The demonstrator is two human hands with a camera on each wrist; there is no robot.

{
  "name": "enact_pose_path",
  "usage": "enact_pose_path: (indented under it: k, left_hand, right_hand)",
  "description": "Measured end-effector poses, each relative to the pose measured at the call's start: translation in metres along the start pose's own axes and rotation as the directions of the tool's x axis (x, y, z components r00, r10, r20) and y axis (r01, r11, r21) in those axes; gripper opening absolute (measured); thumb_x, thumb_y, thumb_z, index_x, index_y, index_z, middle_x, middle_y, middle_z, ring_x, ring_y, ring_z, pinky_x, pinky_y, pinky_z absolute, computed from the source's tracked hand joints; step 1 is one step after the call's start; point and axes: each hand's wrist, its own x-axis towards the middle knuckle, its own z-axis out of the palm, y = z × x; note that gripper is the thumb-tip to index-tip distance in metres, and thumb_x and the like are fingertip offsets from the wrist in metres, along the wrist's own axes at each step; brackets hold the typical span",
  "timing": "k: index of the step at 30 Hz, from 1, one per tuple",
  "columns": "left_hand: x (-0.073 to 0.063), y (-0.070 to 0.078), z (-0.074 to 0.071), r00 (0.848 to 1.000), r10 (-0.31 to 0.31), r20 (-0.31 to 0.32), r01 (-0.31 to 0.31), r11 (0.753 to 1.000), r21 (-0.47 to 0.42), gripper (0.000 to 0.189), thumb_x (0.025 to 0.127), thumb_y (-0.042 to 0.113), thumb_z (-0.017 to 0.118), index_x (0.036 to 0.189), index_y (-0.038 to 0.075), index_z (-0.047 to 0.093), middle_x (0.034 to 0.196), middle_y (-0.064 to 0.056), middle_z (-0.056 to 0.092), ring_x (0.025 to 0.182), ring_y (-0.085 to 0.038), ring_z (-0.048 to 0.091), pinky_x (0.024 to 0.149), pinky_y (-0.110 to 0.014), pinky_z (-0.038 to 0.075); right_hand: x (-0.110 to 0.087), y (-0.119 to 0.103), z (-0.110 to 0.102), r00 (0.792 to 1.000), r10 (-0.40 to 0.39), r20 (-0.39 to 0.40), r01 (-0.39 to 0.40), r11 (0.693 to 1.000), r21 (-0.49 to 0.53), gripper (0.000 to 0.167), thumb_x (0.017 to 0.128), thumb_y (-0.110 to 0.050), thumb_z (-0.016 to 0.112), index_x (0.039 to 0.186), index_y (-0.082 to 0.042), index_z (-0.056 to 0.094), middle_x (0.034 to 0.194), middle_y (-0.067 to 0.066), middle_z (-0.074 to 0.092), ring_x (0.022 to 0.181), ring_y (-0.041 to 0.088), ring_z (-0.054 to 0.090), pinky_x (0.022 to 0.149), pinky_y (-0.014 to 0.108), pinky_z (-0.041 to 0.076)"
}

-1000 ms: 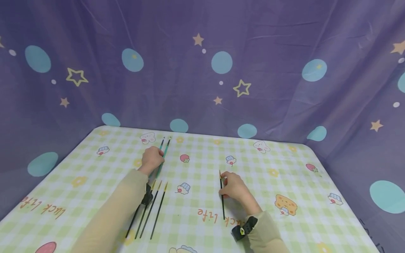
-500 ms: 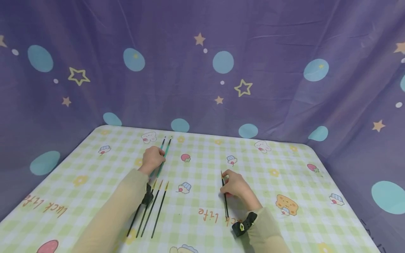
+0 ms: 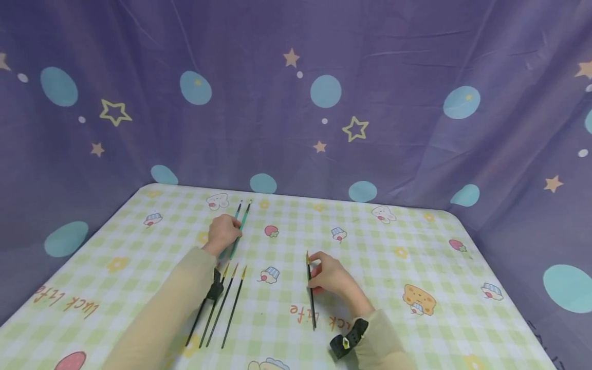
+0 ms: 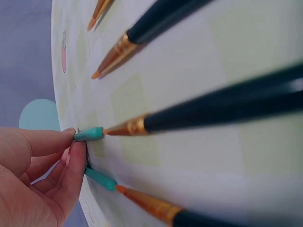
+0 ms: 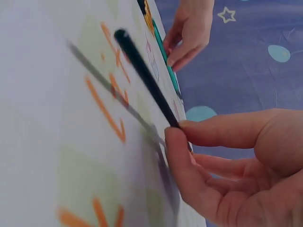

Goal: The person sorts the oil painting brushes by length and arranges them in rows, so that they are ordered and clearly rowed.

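Observation:
My left hand (image 3: 223, 232) pinches a teal-handled paintbrush (image 3: 235, 247) between thumb and finger at the far left of the table. Beside it lies a second teal paintbrush (image 3: 237, 211), partly covered by the hand. In the left wrist view, the handle ends of both teal brushes (image 4: 100, 178) show close to the tips of black brushes. Right of centre, my right hand (image 3: 334, 276) holds a black paintbrush (image 3: 312, 308) by thumb and fingers, bristles pointing away. The right wrist view shows this brush's handle (image 5: 147, 80) raised above the cloth, its shadow beneath.
Several black paintbrushes (image 3: 233, 307) with gold ferrules lie side by side below the left hand, some partly under the left forearm. A green-and-white checked cloth (image 3: 416, 334) with printed pictures covers the table. Behind stands a purple curtain (image 3: 259, 133) with stars and blue spots.
My right hand has shifted left with the black paintbrush, which now stands a little straighter in the head view. The left hand stays at the teal brushes.

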Motion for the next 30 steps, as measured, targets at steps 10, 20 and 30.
enact_pose_path:
  k: [10,20,30]
  left_hand:
    - [0.001,0.0,0.003,1.0,0.001,0.009,-0.001,1.0,0.015,0.028,0.078,0.006,0.061,0.104,0.0,0.067,0.103,-0.016,0.066,0.086,-0.031,0.064,0.067,-0.038,0.053]
    - [0.004,-0.001,0.005,0.999,-0.034,0.021,0.034,0.999,0.006,0.027,0.079,0.006,0.061,0.105,0.002,0.067,0.105,-0.016,0.066,0.086,-0.03,0.063,0.067,-0.038,0.053]
    - [0.002,0.001,0.001,1.0,-0.025,0.011,0.025,1.0,0.018,0.028,0.078,0.006,0.061,0.105,0.001,0.066,0.105,-0.015,0.066,0.091,-0.031,0.062,0.073,-0.04,0.052]
  right_hand:
    - [-0.005,-0.009,0.028,0.999,0.008,0.043,-0.015,0.988,0.155,0.056,0.072,0.008,0.066,0.124,0.001,0.044,0.085,0.013,0.055,0.056,0.015,0.059,0.054,0.03,0.054]
    - [-0.006,-0.02,0.062,1.0,-0.024,0.005,0.022,0.979,0.203,0.056,0.072,0.007,0.068,0.122,0.0,0.045,0.083,0.01,0.055,0.054,0.016,0.06,0.052,0.029,0.054]
    - [-0.004,-0.03,0.088,0.999,-0.046,-0.012,0.048,0.967,0.25,0.057,0.069,0.01,0.069,0.121,0.0,0.047,0.078,0.008,0.056,0.049,0.014,0.06,0.048,0.028,0.053]
